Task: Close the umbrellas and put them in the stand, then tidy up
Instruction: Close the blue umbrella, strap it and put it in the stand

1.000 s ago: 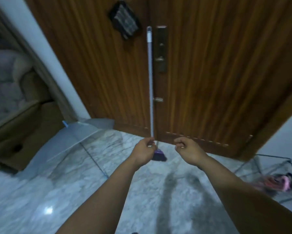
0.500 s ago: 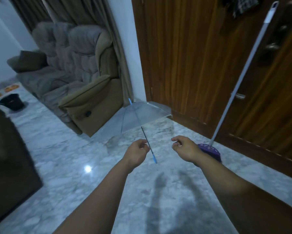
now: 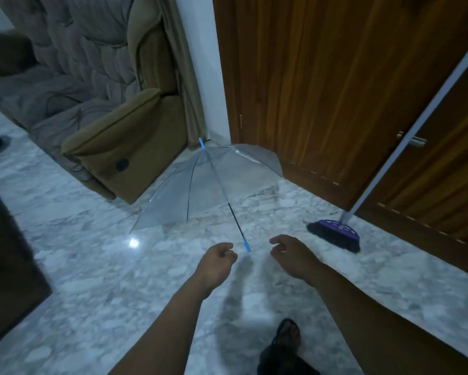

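On marble floor, open clear umbrella between armchair and broom, both hands loosely curled, empty.

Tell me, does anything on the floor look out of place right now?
Yes: the clear umbrella lies open on its side on the marble floor by the armchair, unheld. The broom leaning on the door looks fine.

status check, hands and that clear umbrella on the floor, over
Left hand and right hand empty, reaching. Clear open umbrella with blue handle lies on marble floor, untouched. Purple broom leans beside, path clear.
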